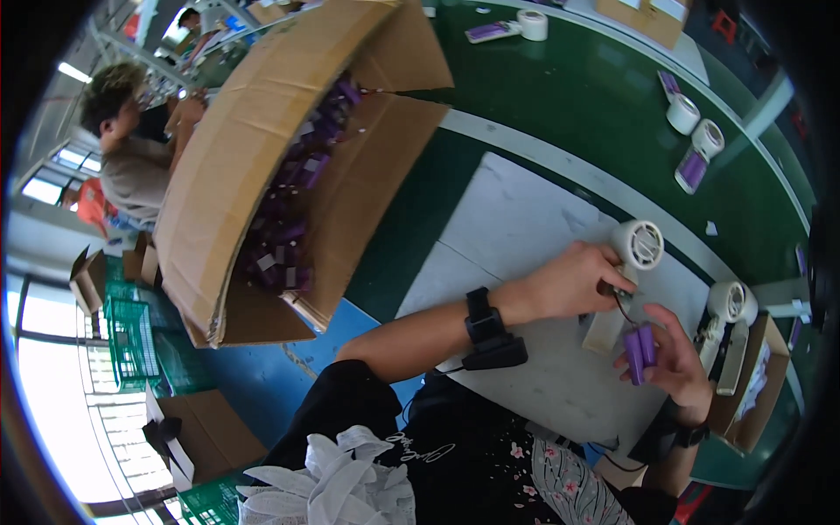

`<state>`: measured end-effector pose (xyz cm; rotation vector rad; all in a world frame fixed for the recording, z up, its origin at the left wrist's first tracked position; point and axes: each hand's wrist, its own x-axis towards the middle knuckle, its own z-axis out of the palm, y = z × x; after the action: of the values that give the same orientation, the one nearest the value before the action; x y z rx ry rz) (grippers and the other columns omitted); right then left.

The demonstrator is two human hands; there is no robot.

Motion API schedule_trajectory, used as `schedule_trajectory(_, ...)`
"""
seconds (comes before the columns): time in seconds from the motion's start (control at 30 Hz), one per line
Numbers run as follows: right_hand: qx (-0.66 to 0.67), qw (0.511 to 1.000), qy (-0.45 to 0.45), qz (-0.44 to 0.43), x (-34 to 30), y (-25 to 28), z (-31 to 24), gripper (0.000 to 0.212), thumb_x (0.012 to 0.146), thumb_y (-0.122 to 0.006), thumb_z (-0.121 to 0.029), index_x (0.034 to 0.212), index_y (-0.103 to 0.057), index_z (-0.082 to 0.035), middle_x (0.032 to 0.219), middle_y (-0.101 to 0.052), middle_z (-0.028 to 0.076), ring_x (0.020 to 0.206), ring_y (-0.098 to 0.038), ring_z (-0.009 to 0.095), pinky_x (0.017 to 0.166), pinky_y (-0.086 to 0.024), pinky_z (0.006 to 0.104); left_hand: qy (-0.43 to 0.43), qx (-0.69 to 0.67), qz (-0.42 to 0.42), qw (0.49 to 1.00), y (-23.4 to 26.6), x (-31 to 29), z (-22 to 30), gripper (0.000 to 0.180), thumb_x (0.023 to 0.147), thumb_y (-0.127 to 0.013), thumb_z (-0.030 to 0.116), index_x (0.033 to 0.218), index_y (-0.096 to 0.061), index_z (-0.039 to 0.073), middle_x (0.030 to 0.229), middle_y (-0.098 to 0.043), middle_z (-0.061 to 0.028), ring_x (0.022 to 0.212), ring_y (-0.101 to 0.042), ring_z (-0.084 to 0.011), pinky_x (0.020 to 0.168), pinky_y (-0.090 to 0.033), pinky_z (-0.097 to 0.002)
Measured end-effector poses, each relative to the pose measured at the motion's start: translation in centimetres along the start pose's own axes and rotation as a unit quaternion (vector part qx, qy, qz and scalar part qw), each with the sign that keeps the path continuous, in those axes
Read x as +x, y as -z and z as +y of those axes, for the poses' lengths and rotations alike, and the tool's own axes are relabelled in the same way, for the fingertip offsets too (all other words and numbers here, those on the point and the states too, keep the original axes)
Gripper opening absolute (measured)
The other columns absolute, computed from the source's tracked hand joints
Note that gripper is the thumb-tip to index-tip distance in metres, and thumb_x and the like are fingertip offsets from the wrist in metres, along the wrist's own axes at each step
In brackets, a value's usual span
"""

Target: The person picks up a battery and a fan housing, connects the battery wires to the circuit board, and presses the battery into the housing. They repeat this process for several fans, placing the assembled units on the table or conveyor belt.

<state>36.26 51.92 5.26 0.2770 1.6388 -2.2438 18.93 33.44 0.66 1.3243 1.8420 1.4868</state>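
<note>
My left hand (584, 278) is closed on a small white handheld fan, its round grilled head (641, 245) turned up and to the right. Below that head, the white handle (604, 331) reaches down over the work mat, partly covered by my fingers. A purple battery pack (640, 353), apparently two cells side by side, is gripped in my right hand (678, 360). Thin dark wire runs from the pack up toward the fan beneath my left fingers; where it ends is hidden. Both hands are over the pale grey mat (516, 227).
At the left a large open cardboard box (254, 149) holds many purple battery packs (284, 236). To my right, more white fan parts (731, 306) lie by a small carton (752, 385). Several fans with purple packs (691, 166) rest on the green belt (569, 87). A person (131, 149) sits far left.
</note>
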Motion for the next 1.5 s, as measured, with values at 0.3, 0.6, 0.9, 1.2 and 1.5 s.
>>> schedule_trajectory(0.3,-0.004,0.998,-0.056,-0.006,1.0,0.3,-1.1,0.098,0.057,-0.078,0.005,0.143,-0.033,-0.006,0.126,-0.048,0.009,0.112,-0.056,0.028,0.091,-0.049,0.0386,-0.057,0.056,0.021,0.997,-0.2,0.1,-0.2,0.034,0.069,-0.071,-0.001,0.101,-0.073,0.008,0.101,-0.067,-0.0168,0.076,-0.069,-0.0233,0.066,-0.055,-0.0285)
schedule_trajectory(0.6,-0.223,0.971,0.089,0.014,1.3,-0.2,0.4,0.086,0.056,-0.083,-0.001,0.133,-0.045,-0.005,0.125,-0.051,0.006,0.113,-0.053,0.019,0.094,-0.045,0.0344,-0.034,0.107,0.032,0.993,-0.6,0.0,0.9,0.033,0.07,-0.069,-0.001,0.102,-0.073,0.007,0.099,-0.068,-0.0164,0.07,-0.068,-0.0197,0.064,-0.054,-0.0262)
schedule_trajectory(0.9,-0.463,0.852,0.202,0.136,2.9,-3.2,2.3,0.08,0.058,-0.084,-0.003,0.13,-0.048,-0.005,0.122,-0.054,0.012,0.107,-0.057,0.027,0.091,-0.049,0.0366,0.006,0.112,-0.046,0.993,0.7,0.4,1.4,0.031,0.077,-0.062,0.001,0.105,-0.072,0.007,0.099,-0.068,-0.0182,0.069,-0.068,-0.0238,0.061,-0.05,-0.027)
schedule_trajectory(1.2,-0.491,0.816,0.243,0.184,2.4,-4.3,3.1,0.057,0.058,-0.084,0.0,0.11,-0.061,-0.002,0.125,-0.054,0.015,0.099,-0.06,0.029,0.086,-0.053,0.0372,0.031,0.107,-0.041,0.993,0.8,0.4,1.7,0.03,0.076,-0.063,0.002,0.105,-0.072,0.008,0.096,-0.069,-0.0198,0.064,-0.066,-0.0206,0.059,-0.049,-0.0265)
schedule_trajectory(1.5,-0.533,0.771,0.276,0.213,2.9,-4.4,3.8,0.046,0.058,-0.084,-0.001,0.097,-0.06,-0.002,0.127,-0.054,0.017,0.097,-0.061,0.029,0.08,-0.054,0.0365,0.003,0.091,-0.022,0.996,0.6,0.3,0.9,0.03,0.076,-0.064,0.004,0.104,-0.072,0.007,0.089,-0.071,-0.018,0.064,-0.066,-0.0158,0.06,-0.05,-0.0247)
